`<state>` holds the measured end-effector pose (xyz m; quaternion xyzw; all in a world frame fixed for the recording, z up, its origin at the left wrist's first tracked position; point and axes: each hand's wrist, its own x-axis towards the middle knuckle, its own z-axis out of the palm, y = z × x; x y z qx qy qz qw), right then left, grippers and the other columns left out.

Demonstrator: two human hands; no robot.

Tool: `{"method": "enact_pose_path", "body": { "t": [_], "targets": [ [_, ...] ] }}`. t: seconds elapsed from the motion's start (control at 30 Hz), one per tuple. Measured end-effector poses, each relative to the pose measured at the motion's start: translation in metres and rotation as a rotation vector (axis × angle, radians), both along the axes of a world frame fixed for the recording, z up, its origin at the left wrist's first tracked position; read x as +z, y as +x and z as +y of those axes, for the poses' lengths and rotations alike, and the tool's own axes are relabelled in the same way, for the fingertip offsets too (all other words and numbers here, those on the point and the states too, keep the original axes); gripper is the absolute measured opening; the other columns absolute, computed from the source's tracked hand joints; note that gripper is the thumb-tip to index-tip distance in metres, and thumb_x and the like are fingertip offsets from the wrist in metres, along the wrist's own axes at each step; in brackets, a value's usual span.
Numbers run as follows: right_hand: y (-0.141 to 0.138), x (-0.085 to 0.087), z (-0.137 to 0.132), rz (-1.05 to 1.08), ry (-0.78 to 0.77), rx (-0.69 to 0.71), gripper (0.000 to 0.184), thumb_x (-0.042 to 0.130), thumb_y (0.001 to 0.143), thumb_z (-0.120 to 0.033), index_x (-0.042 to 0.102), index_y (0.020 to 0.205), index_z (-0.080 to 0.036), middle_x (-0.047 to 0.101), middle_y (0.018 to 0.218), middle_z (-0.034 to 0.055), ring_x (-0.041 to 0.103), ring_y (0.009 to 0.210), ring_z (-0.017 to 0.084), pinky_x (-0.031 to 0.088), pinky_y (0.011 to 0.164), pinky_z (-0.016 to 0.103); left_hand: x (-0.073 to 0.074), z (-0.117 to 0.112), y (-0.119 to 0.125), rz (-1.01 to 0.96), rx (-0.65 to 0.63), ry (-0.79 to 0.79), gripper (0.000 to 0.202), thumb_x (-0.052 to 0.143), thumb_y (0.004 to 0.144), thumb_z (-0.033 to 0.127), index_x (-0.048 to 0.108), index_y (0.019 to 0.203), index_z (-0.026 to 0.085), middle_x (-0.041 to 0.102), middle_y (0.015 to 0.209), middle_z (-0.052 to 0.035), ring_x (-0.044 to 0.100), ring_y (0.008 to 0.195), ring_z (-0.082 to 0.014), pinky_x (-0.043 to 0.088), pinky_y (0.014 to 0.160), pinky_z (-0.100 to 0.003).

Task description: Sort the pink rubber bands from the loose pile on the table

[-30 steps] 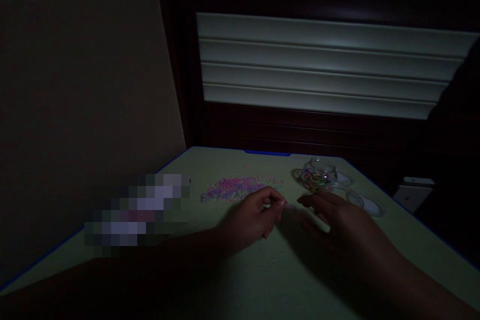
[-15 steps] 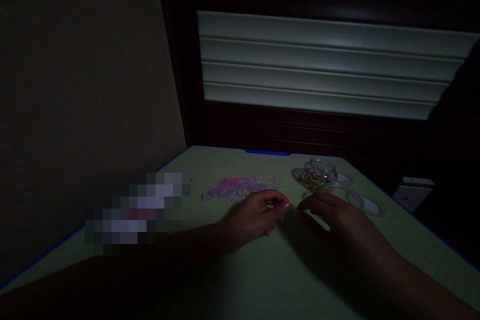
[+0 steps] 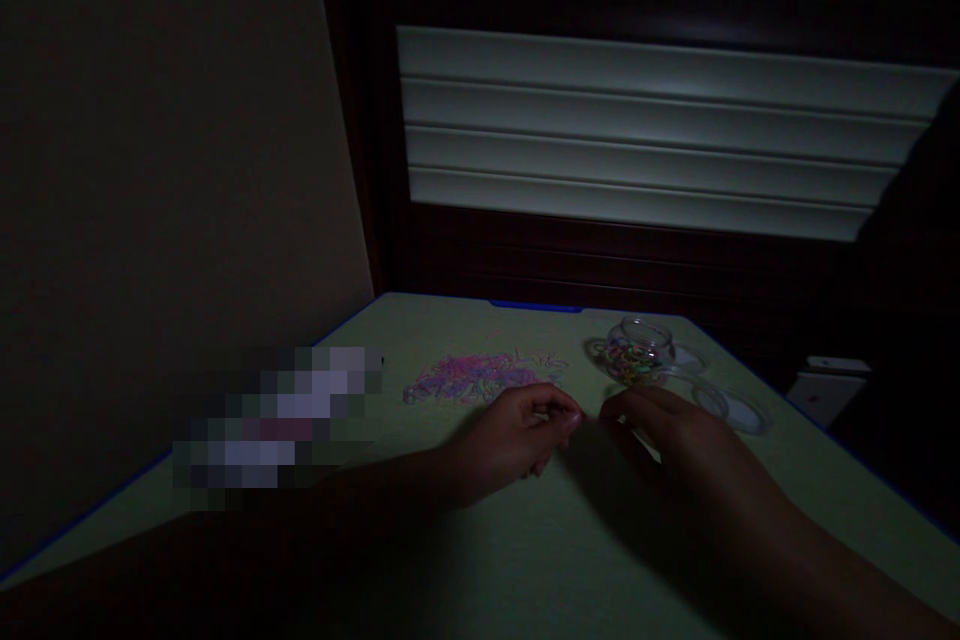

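My left hand (image 3: 521, 430) is closed in a pinch, thumb against forefinger, just in front of a loose pile of small pink and purple rubber bands (image 3: 480, 375). Facing it, my right hand (image 3: 667, 430) also pinches, its fingertips a short gap away. A thin reddish strand (image 3: 590, 417), which looks like one rubber band, spans the gap between both sets of fingertips; dim light blurs its outline. Behind my right hand stands a clear round jar (image 3: 641, 345), uncapped, with multicoloured rubber bands inside.
Clear round lids (image 3: 739, 412) lie to the right of the jar on the pale green tabletop (image 3: 540, 550), which has a blue edge. A blurred-out item (image 3: 300, 410) occupies the left side. A wall and a dark slatted panel (image 3: 637, 130) border the table.
My right hand's fingertips have shifted slightly, and the reddish strand between the hands shows more plainly. My left hand stays nearly in place.
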<state>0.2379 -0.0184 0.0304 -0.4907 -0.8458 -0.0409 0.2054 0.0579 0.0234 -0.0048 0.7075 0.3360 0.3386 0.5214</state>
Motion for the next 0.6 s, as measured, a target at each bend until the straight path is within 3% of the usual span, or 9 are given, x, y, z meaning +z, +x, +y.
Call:
{"method": "enact_pose_path", "body": {
  "t": [0.27,0.6],
  "targets": [
    [-0.0004,0.0002,-0.0018,-0.024,0.0,-0.018,0.018,0.042,0.075,-0.011,0.055,0.084,-0.019,0.057,0.079,0.004,0.052,0.068,0.016,0.036,0.059,0.026,0.0,-0.0002,-0.0005,0.01,-0.013,-0.006,0.02,0.046,0.082,0.033,0.051,0.087,0.014,0.049,0.065,0.0033,0.039,0.041,-0.0029,0.03,0.037,-0.015],
    [0.002,-0.0001,0.0011,-0.103,0.106,-0.047,0.018,0.04,0.079,-0.012,0.056,0.086,-0.019,0.058,0.081,0.0046,0.052,0.067,0.016,0.035,0.057,0.027,-0.0002,0.0005,0.0,-0.002,0.002,-0.027,0.021,0.046,0.082,0.035,0.05,0.085,0.015,0.049,0.065,0.0037,0.038,0.04,-0.0027,0.029,0.036,-0.015]
  ]
}}
